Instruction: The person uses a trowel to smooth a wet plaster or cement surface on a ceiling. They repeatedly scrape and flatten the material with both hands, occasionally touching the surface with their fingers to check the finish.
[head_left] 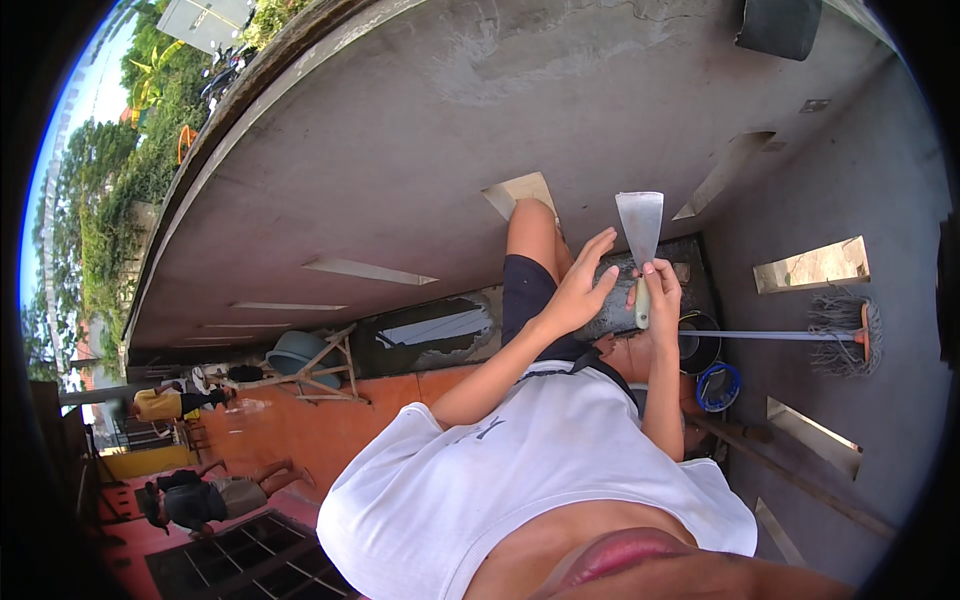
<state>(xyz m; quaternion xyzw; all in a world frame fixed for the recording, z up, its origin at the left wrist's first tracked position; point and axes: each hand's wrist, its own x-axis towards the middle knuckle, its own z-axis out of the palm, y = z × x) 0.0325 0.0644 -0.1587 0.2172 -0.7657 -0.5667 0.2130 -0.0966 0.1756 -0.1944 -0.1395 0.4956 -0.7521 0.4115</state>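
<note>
Two hands up in front of you, both near the middle of the view. Going left to right: far left, two other people sit low on the orange floor (300, 425), well apart from you, next to a wooden trestle (325, 375) with a blue-grey tub (295, 350) behind it.

Your left hand (583, 285) is spread, fingers (603, 243) loose and fanned, holding nothing; it hovers just beside the scraper handle, looks like it is steadying or about to wipe the blade.

Your right hand (655, 290) is pressed closed round the pale handle of a putty knife (640, 235), blade pointing away from you, wide flat metal edge clear of the fingers. Held upright like that, likely so you can check the blade face. The knife is in the air, not touching the grey wall (400, 150) or anything else.

Behind the hands there's a dark grey patch (610, 300), partly hidden; can't tell if it's wet filler or a board. A bare leg (535, 235) runs above the left hand.

Right of the hands: a black bucket (700, 345) and a blue-rimmed pail (718, 387) sit touching or near each other by the base of the wall, close enough to reach. A string mop (845, 325) lies with its long handle pointing back toward the buckets, out of the way. Slot openings (810, 265) cut the wall at the right edge.
</note>
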